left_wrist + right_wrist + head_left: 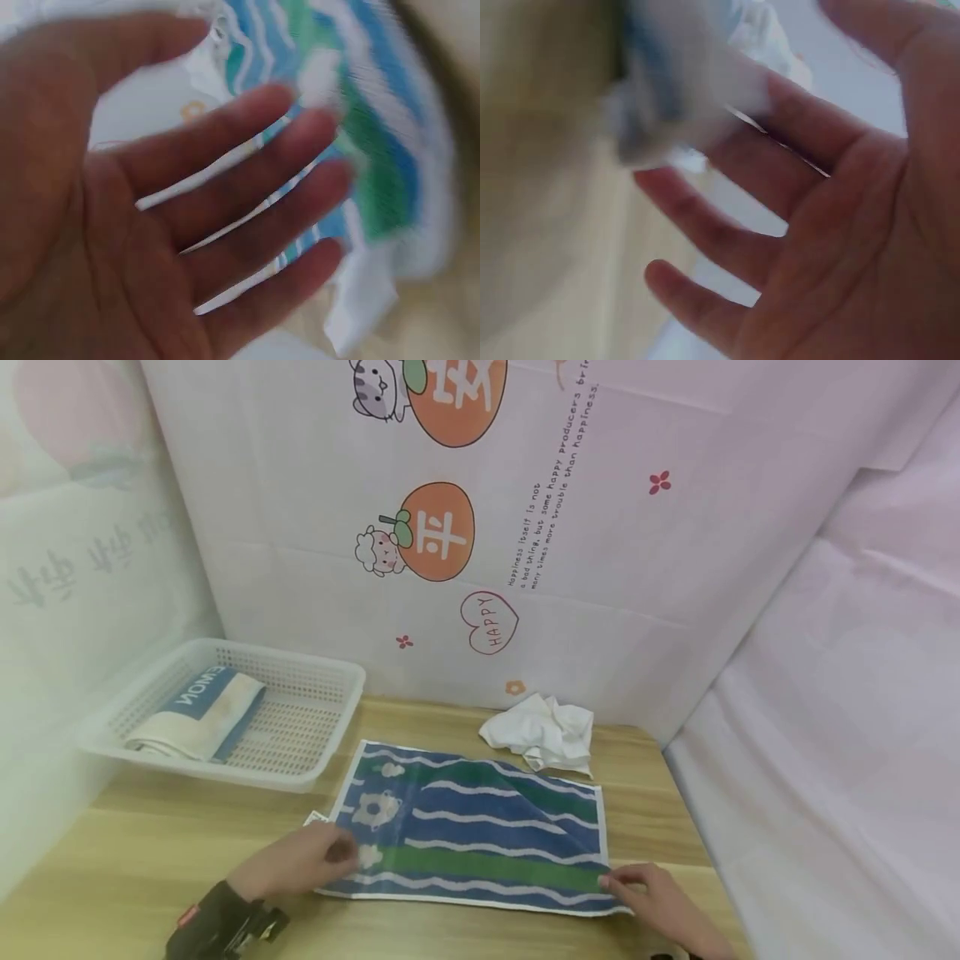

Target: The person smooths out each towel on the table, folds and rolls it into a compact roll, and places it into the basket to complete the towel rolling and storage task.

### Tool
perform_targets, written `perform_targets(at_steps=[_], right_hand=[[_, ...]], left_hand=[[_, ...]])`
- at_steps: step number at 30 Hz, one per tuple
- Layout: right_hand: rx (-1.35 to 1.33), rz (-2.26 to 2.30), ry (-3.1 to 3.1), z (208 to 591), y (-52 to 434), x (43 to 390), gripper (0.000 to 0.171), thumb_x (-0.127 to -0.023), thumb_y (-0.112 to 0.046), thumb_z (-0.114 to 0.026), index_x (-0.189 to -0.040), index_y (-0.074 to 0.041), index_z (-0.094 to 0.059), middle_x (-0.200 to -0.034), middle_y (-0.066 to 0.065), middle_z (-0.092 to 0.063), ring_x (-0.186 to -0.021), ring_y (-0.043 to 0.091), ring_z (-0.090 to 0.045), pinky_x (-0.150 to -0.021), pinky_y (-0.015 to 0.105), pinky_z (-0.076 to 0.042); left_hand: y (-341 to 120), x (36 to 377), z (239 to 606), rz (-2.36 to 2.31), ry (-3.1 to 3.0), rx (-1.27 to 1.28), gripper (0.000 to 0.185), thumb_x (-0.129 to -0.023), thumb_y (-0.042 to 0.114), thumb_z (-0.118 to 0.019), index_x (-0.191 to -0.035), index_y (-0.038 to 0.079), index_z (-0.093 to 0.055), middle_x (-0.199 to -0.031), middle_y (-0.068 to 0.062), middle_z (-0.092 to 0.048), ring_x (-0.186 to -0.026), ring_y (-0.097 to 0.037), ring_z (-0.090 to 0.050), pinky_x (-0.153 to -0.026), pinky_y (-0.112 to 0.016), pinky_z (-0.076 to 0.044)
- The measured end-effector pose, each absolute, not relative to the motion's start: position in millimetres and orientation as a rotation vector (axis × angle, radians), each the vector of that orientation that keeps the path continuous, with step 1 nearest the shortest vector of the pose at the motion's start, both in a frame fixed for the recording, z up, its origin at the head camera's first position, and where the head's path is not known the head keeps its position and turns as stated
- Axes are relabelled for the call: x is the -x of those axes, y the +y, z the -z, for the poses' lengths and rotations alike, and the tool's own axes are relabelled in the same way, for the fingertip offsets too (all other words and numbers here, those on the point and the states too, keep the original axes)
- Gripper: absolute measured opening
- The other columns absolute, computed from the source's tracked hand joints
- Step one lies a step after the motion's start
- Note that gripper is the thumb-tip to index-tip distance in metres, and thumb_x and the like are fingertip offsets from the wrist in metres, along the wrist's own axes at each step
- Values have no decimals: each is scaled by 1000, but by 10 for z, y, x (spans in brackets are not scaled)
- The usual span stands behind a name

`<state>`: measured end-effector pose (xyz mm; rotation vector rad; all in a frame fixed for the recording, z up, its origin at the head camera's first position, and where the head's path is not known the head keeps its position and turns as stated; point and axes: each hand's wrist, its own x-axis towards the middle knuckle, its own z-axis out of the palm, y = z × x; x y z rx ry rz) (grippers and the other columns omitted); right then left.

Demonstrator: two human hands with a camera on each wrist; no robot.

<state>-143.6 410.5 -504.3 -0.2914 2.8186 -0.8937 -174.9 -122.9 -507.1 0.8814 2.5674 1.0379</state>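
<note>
Logging this off my remote feed, clock hours read from the head view. Striped towel (487, 827) lies spread out on the wooden table (420, 935), near the middle of my view — blue and green bands, white wavy lines, pale edging, and a flower-like pattern towards its nine o'clock end. A small white tag (316, 817) pokes out from that same nine o'clock edge.

Left hand (303, 858) sits between eight and nine o'clock of the towel, overlapping its edge in my head view. On the left wrist feed its fingers are extended and fanned apart, thumb well away from them, so I mark it as loose, no grip. Whether it touches the fabric, I can't tell. There's a black wrist strap (217, 922) behind it.

Right hand (660, 902) is at four o'clock, at the towel's near corner. The right wrist feed is blurry there — the corner covers some fingertips, the other fingers stretch out, and the thumb stands off to the side. I mark that hand as relaxed, fingers against the corner, not pinching.

White plastic basket (341, 710) at ten o'clock, holding a folded blue-and-cream towel (202, 714) with lettering. Crumpled white cloth (542, 732) at one o'clock, just beyond the striped towel. Printed backdrop (315, 602) at twelve.
</note>
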Motion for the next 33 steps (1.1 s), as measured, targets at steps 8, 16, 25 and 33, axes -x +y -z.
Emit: perform_targets(at_steps=[8, 16, 25, 33], right_hand=[[247, 867, 2886, 5025, 3773, 1945, 31, -103, -22, -59, -127, -3, -68, -124, 12, -70, -115, 33, -66, -96, 52, -55], [242, 565, 2936, 5265, 3654, 2143, 40, -104, -13, -53, -138, 9, -55, -138, 31, -57, -131, 50, -51, -108, 63, -41], [136, 631, 2920, 5246, 3738, 2251, 35, -104, -18, -53, -123, 10, -63, -112, 27, -69, -102, 41, -67, -87, 54, -55], [208, 802, 3102, 5264, 3927, 2654, 27, -103, -12, -54, -114, 8, -68, -107, 21, -70, -93, 30, -67, -79, 48, -55]], left_hand=[[-826, 2268, 5170, -869, 2839, -753, 53, -98, 24, -65, -137, -10, -52, -144, -35, -48, -133, -50, -48, -109, -63, -42], [-613, 2640, 5413, -736, 2828, -596, 66, -96, 27, -65, -148, -8, -42, -159, -38, -23, -146, -59, -20, -113, -77, -22], [-691, 2544, 5382, -772, 2803, -589, 61, -95, 19, -66, -146, -8, -45, -156, -38, -30, -144, -59, -25, -113, -75, -25], [-613, 2920, 5298, -926, 3008, -626, 30, -94, -1, -59, -122, -5, -66, -125, -22, -65, -116, -39, -62, -102, -52, -51]])
